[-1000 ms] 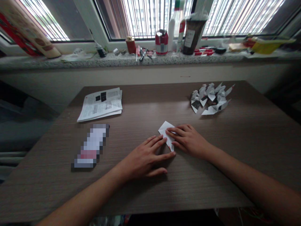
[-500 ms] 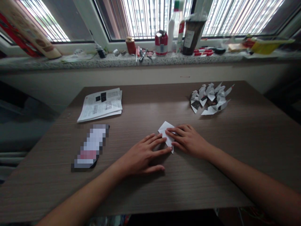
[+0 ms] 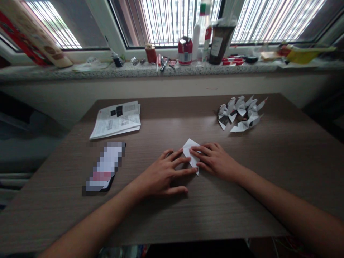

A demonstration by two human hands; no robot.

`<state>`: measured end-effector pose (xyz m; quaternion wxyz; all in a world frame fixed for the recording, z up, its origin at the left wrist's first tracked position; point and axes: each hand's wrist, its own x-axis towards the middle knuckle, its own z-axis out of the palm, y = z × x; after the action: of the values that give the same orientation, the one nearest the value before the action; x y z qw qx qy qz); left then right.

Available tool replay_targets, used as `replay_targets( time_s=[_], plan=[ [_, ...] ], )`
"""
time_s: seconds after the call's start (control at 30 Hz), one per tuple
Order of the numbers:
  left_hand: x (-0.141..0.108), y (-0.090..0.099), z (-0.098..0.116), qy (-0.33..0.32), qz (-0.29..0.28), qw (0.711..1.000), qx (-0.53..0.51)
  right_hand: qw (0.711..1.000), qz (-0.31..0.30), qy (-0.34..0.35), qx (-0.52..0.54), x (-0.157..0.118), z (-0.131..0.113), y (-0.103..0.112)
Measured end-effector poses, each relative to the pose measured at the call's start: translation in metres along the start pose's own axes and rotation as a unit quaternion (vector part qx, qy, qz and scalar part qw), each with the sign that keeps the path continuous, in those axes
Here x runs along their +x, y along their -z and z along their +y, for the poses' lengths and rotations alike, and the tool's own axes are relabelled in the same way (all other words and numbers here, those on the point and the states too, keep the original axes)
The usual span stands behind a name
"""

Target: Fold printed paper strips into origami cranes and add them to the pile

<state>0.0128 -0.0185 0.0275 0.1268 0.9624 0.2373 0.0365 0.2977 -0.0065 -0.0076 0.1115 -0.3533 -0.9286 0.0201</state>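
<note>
A small folded piece of white paper (image 3: 191, 144) lies flat on the brown table, its lower end narrowing to a point. From the left, my left hand (image 3: 163, 173) reaches over it with fingers spread, the fingertips touching the paper's left and lower edges. My right hand (image 3: 219, 161) lies flat on the other side, its fingertips pressing on the paper and covering its right part. Neither hand grips anything. Several folded paper figures (image 3: 243, 111), white with dark patches, stand clustered at the back right of the table.
Printed sheets (image 3: 118, 120) lie at the back left, with a phone (image 3: 107, 165), its screen blurred out, in front of them. Behind the table, the window sill (image 3: 134, 72) carries a red can (image 3: 185, 51), bottles, a dark drink cup (image 3: 220, 41) and small items.
My left hand's upper fingers have lifted and bent a little, baring more of the paper's left edge. My right hand stays in place. The view has shifted very slightly.
</note>
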Motion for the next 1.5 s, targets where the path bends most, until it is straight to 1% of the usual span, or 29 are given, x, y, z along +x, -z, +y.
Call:
replay_targets(
  time_s=[0.13, 0.3, 0.5, 0.63, 0.73, 0.9, 1.1, 1.2, 1.27, 1.37, 1.43, 1.5],
  plan=[
    [0.000, -0.001, 0.001, 0.003, 0.011, 1.000, -0.001, 1.000, 0.002, 0.004, 0.003, 0.000, 0.001, -0.001],
    [0.001, -0.007, -0.001, 0.015, 0.041, 0.999, 0.006, 1.000, -0.003, 0.001, 0.030, 0.000, 0.005, 0.000],
    [0.002, -0.010, 0.000, 0.035, 0.066, 0.997, 0.036, 0.995, 0.034, 0.004, 0.091, -0.004, 0.004, 0.007],
    [0.001, -0.010, 0.000, 0.039, 0.075, 0.995, 0.047, 0.992, 0.034, 0.015, 0.118, -0.006, 0.002, 0.007],
    [0.001, -0.013, -0.005, 0.046, 0.092, 0.994, 0.043, 0.990, 0.041, 0.014, 0.134, -0.006, 0.002, 0.004],
    [0.005, -0.023, -0.021, 0.056, 0.155, 0.986, 0.013, 0.986, 0.050, 0.011, 0.160, -0.004, 0.005, -0.001],
    [0.011, -0.023, -0.034, 0.072, 0.145, 0.986, -0.031, 0.980, 0.071, 0.007, 0.186, -0.004, 0.007, 0.000],
    [0.013, -0.021, -0.037, 0.071, 0.144, 0.987, -0.019, 0.972, 0.082, -0.004, 0.220, -0.003, 0.008, 0.001],
    [0.014, -0.021, -0.038, 0.063, 0.152, 0.986, -0.001, 0.965, 0.090, -0.014, 0.245, -0.003, 0.009, 0.001],
    [0.016, -0.018, -0.038, 0.060, 0.179, 0.982, 0.011, 0.956, 0.100, -0.037, 0.273, -0.003, 0.009, 0.004],
    [0.017, -0.015, -0.035, 0.072, 0.214, 0.974, -0.005, 0.952, 0.106, -0.054, 0.284, -0.003, 0.008, 0.007],
    [0.017, -0.008, -0.030, 0.095, 0.259, 0.960, -0.041, 0.944, 0.113, -0.077, 0.299, -0.003, 0.005, 0.012]
  ],
)
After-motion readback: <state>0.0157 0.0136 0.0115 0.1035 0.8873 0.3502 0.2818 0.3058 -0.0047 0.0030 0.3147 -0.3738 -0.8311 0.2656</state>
